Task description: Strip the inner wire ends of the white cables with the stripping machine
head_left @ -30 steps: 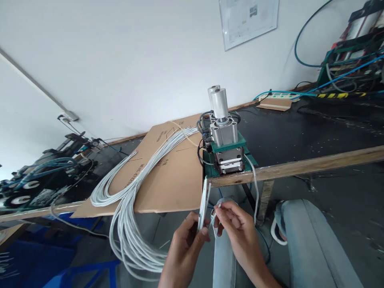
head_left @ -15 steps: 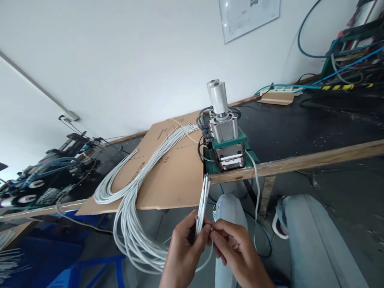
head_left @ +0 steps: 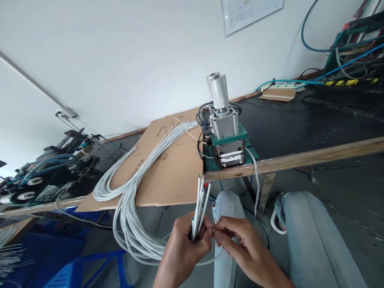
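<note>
My left hand [head_left: 186, 245] is closed around several white cable ends [head_left: 198, 208] that stick up and fan slightly apart. Close beside it, my right hand [head_left: 241, 244] pinches the end of a single white cable at the left thumb and forefinger; that tip is mostly hidden by fingers. A loop of this cable hangs below both hands. To the left, a thick bundle of white cables [head_left: 132, 218] drapes over the table edge from a cardboard sheet [head_left: 177, 180]. Beyond my hands stands a small pneumatic press [head_left: 223, 124] with knurled metal knobs and a green base.
A dark tabletop [head_left: 288, 128] with a wooden edge stretches right, holding a power strip [head_left: 283, 85] and a folded cardboard piece [head_left: 277, 95]. Other machinery [head_left: 39, 176] stands at left. A blue stool [head_left: 102, 264] is below. My knees are under the table edge.
The cable ends in my left hand have spread apart and tilted. My right hand has shifted slightly right, still pinching by the left fingertips. The view has moved a little.
</note>
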`<action>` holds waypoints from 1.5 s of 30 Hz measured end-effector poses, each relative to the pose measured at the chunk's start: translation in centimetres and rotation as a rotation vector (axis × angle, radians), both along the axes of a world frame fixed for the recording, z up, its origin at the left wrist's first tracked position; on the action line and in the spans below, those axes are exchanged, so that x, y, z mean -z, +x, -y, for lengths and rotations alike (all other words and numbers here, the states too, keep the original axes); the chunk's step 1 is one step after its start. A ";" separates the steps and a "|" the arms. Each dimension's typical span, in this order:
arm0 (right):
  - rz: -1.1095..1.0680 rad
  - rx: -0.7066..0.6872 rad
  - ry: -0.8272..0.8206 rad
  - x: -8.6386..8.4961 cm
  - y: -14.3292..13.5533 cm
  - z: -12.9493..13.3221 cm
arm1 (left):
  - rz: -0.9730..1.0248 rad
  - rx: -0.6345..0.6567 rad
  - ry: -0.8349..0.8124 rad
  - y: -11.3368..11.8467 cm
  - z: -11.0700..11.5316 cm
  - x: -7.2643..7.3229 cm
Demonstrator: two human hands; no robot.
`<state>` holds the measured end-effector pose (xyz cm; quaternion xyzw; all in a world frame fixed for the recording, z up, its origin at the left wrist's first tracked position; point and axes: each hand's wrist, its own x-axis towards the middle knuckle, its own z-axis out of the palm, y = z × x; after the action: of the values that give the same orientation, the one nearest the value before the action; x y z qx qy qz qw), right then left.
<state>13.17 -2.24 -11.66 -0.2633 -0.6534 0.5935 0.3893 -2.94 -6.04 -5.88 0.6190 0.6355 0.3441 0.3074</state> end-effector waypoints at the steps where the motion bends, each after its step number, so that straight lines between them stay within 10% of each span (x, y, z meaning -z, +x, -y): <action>1: 0.023 0.001 0.013 0.0 0.1 0.0 | -0.015 0.011 -0.002 0.0 0.0 0.0; 13: 0.198 -0.063 0.191 -0.4 1.7 -0.1 | -0.082 0.151 -0.082 0.1 -0.1 -0.7; 27: -0.047 -0.135 -0.258 0.3 0.6 0.1 | 0.120 0.100 -0.024 -0.1 0.0 -0.1; 45: -0.064 -0.118 -0.245 0.5 0.3 0.3 | 0.141 0.092 -0.009 -0.1 0.2 -0.1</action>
<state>13.48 -2.55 -12.18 -0.2509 -0.5776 0.6987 0.3394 -3.08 -6.21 -5.78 0.6204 0.5847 0.3696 0.3696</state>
